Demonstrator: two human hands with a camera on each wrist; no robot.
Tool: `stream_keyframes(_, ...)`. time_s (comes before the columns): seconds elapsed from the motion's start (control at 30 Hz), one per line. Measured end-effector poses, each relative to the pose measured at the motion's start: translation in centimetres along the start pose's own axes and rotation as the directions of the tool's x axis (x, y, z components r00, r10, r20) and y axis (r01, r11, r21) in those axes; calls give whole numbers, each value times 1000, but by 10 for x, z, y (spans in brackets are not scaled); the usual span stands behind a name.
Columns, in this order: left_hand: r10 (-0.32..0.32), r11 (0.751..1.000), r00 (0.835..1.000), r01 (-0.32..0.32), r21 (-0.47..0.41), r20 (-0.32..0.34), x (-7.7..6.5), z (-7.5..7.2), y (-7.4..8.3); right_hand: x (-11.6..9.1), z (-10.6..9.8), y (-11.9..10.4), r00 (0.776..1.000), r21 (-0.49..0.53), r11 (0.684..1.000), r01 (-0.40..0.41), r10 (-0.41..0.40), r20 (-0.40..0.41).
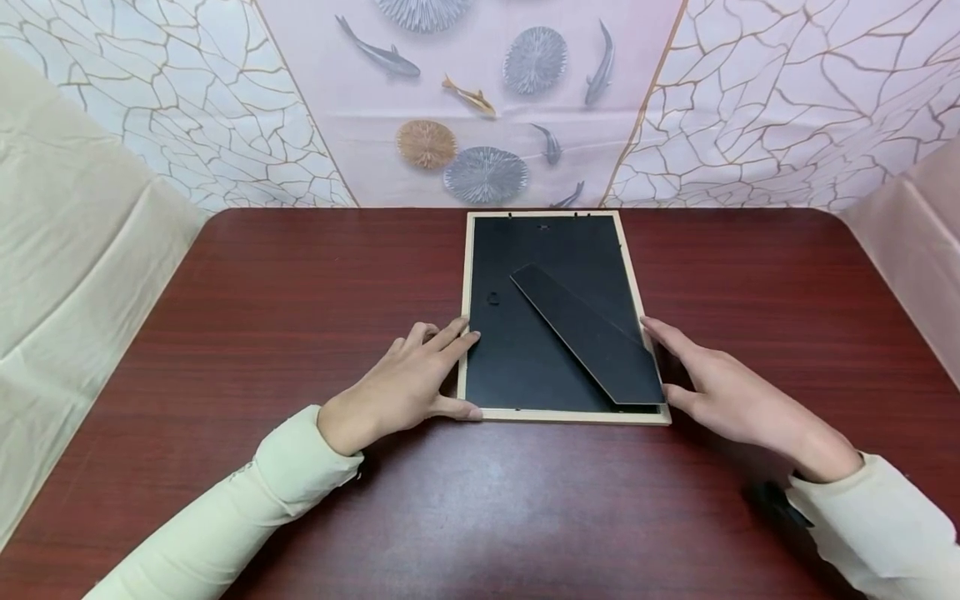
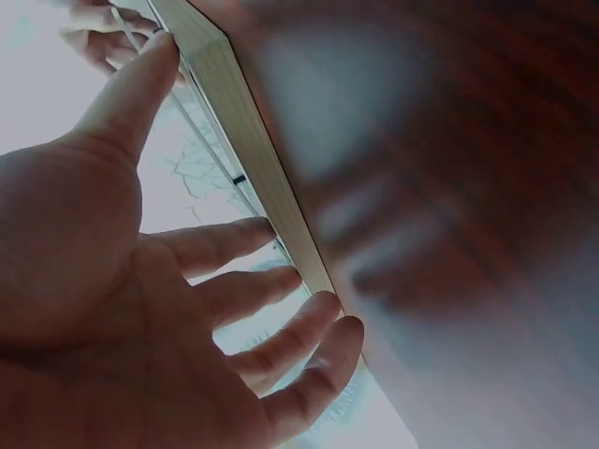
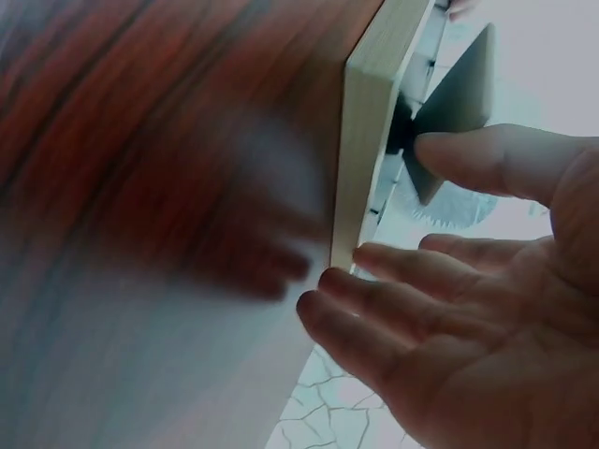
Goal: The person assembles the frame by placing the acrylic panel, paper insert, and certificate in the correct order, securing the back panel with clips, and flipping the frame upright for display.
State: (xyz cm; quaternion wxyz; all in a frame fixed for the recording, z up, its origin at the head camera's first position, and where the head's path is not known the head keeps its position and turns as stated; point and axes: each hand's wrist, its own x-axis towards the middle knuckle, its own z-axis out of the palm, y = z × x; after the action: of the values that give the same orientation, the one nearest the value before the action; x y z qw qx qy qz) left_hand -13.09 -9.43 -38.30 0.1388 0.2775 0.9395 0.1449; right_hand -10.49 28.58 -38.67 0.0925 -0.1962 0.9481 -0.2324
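Observation:
A picture frame (image 1: 555, 415) with a light wood rim lies back side up on the table, showing its black backing board (image 1: 517, 358). A black easel stand (image 1: 592, 337) slants across that board, its wide end by the near right corner. My left hand (image 1: 408, 379) touches the left rim with extended fingers, its thumb at the near left corner. On the opposite side, my right hand (image 1: 731, 392) has its fingertips at the right rim. Its thumb tip is beside the stand's wide end, as the right wrist view also shows at the stand (image 3: 459, 103).
The dark red wood table (image 1: 300, 275) reaches back to a patterned cloth (image 1: 480, 108) at its far edge. Pale cloth (image 1: 67, 275) hangs along the left side and more cloth (image 1: 915, 225) along the right. Small dark tabs (image 1: 576, 215) dot the frame's inner edge.

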Motion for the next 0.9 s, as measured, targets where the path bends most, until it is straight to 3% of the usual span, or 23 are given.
stream_keyframes(0.3, -5, 1000, 999, 6, -31, 33, 1, 0, -7, -3, 3, -10, 998, -13, 999, -36, 36, 44)
stream_keyframes(0.9, -39, 998, 995, 43, -47, 89, 7, -3, -5, -8, 20, -29, 991, -22, 994, -103, 101, -83)
